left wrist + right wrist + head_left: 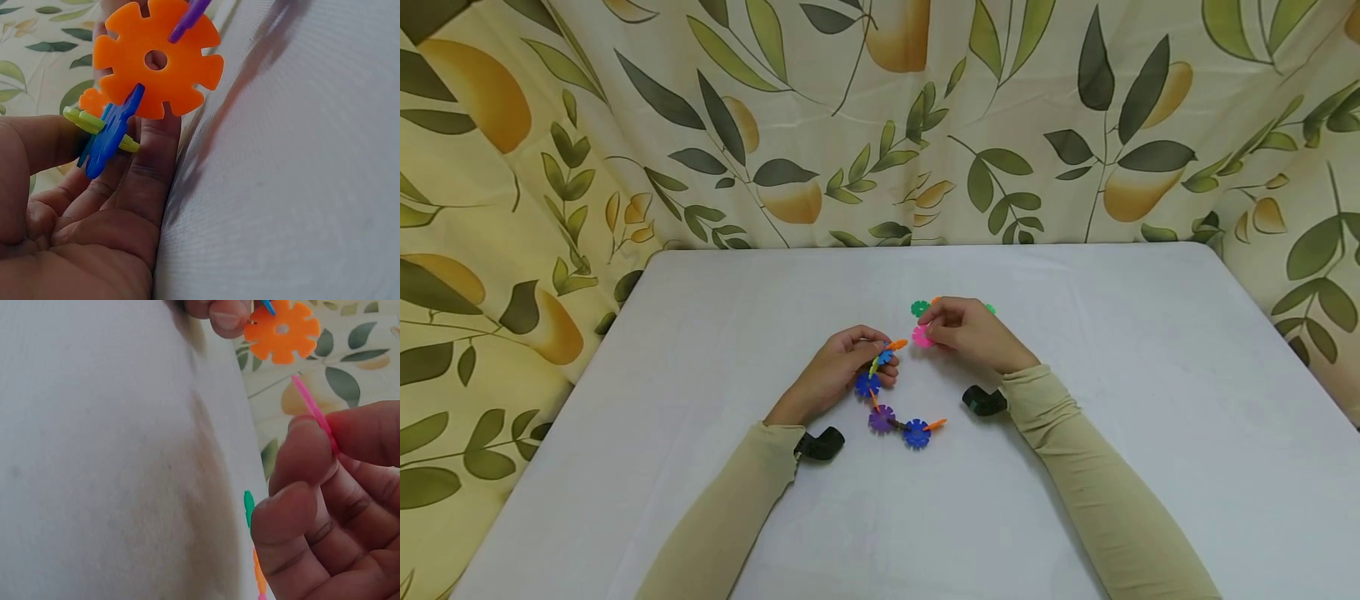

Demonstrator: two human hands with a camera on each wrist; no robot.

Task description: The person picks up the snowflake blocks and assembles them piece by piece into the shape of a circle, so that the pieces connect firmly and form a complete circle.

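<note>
My left hand [831,371] holds a chain of notched plastic snowflake discs near its upper end. An orange disc [897,344] tips that end, beside a light blue disc [885,356]. Down the chain come a yellow-green disc, a blue disc [867,384], an orange disc [125,75], a purple disc [882,419], a dark disc, another blue disc [917,433] and an orange one [936,424]. Between thumb and finger my right hand [976,335] pinches a pink disc [314,409]. In the right wrist view, a small gap separates the pink disc from the orange tip disc [287,337].
Behind the right hand lie more discs, partly hidden: a green one [919,309], an orange one [936,299] and another green one [990,308]. A white cloth [1120,333] covers the table. Patterned curtain fabric [880,142] hangs behind it. Black devices [822,444] are on both wrists.
</note>
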